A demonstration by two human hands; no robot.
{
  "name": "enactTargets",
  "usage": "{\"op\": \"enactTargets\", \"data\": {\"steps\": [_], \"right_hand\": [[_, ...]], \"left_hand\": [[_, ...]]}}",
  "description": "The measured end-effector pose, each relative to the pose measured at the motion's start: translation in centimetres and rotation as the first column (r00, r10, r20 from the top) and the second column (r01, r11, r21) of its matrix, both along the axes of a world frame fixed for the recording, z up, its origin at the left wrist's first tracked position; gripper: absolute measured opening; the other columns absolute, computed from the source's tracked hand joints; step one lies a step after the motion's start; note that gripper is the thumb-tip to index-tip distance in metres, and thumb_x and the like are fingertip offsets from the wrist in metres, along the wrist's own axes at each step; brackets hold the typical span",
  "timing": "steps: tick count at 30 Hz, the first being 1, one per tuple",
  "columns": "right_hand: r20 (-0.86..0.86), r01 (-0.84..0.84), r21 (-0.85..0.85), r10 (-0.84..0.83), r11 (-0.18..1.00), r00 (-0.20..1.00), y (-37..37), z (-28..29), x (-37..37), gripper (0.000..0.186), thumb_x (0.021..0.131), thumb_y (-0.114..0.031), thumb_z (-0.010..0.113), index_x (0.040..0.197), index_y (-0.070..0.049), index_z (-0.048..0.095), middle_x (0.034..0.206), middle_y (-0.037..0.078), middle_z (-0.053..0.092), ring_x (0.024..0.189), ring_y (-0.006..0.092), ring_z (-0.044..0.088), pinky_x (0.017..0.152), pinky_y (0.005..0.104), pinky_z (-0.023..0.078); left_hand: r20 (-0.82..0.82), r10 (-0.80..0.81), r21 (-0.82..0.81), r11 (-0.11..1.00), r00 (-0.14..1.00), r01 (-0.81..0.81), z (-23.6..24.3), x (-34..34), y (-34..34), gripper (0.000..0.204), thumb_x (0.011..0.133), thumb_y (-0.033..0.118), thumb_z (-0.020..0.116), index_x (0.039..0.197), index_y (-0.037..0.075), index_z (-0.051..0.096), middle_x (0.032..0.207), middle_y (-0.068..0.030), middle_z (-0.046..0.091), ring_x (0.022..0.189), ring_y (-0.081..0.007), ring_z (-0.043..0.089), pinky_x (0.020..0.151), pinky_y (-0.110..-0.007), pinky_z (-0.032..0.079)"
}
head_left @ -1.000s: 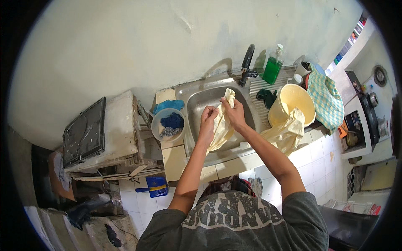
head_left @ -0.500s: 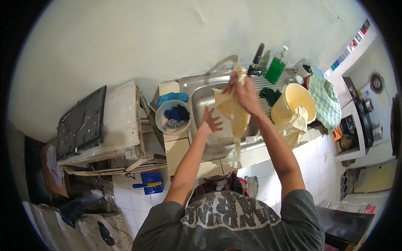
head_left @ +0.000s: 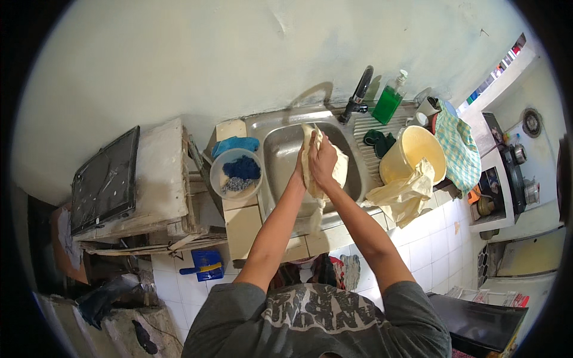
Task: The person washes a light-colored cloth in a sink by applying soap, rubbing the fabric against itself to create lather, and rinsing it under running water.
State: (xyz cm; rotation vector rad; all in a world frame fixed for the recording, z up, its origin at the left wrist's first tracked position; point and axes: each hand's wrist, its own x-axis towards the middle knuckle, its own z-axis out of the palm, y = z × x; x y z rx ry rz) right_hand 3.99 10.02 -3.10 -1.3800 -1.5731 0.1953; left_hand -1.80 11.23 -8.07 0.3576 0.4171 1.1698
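The cloth point(head_left: 341, 169) hangs lengthwise toward the body, between the gripping right hand point(head_left: 324, 160) and left hand point(head_left: 299, 166), whose hold I can't tell.

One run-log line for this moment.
left hand, right hand: cream cloth held between | place: over sink | right side: yellow bucket, second cloth over rim

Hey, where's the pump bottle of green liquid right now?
In the head view, right of centre, the pump bottle stands just right of the black faucet, beyond the yellow bucket.
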Motion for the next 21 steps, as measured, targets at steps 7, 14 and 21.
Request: {"op": "enactTargets", "data": {"steps": [7, 14, 21], "right_hand": [[-0.146, 0.090, -0.323, -0.143, 0.942, 0.979, 2.9, -3.3, 0.2, 0.034, 0.085, -0.031, 0.048, 0.086, 0.001, 0.060, 0.073, 0.023, 0.059, 0.070, 0.0401, 0.058, 0.061, 0.0440, 0.043], [-0.359, -0.246, -0.127, 0.187, 0.961, 0.914, 3.4, -3.4, 0.5, 0.044, 0.088, -0.037, 0.045, 0.075, 0.005, 0.052, 0.060, 0.019, 0.050, 0.058, 0.0234, 0.047, 0.057, 0.0387, 0.039], [-0.802, -0.555, -0.208, 0.185, 0.805, 0.569, 4.5, 1.1, 1.6, 0.040, 0.090, -0.040, 0.045, 0.065, -0.009, 0.047, 0.055, -0.003, 0.041, 0.049, 0.0057, 0.037, 0.044, 0.0237, 0.030]], "left_hand": [[-0.106, -0.083, -0.067, 0.995, 0.991, 0.076, -0.8, 0.2, 1.0, 0.054, 0.086, 0.052, 0.041, 0.123, 0.013, 0.044, 0.113, -0.0043, 0.053, 0.104, -0.0184, 0.050, 0.087, -0.031, 0.040], [-0.273, -0.008, -0.206, 0.977, 0.962, -0.050, 2.6, 0.3, 2.7, 0.051, 0.087, 0.044, 0.044, 0.121, 0.006, 0.047, 0.115, -0.0077, 0.051, 0.103, -0.0197, 0.049, 0.091, -0.033, 0.038], [-0.023, 0.031, -0.111, 0.993, 0.999, -0.033, -3.3, -3.4, 4.8, 0.043, 0.086, 0.039, 0.047, 0.116, 0.009, 0.051, 0.110, -0.0105, 0.055, 0.093, -0.0238, 0.057, 0.081, -0.037, 0.048]]}}
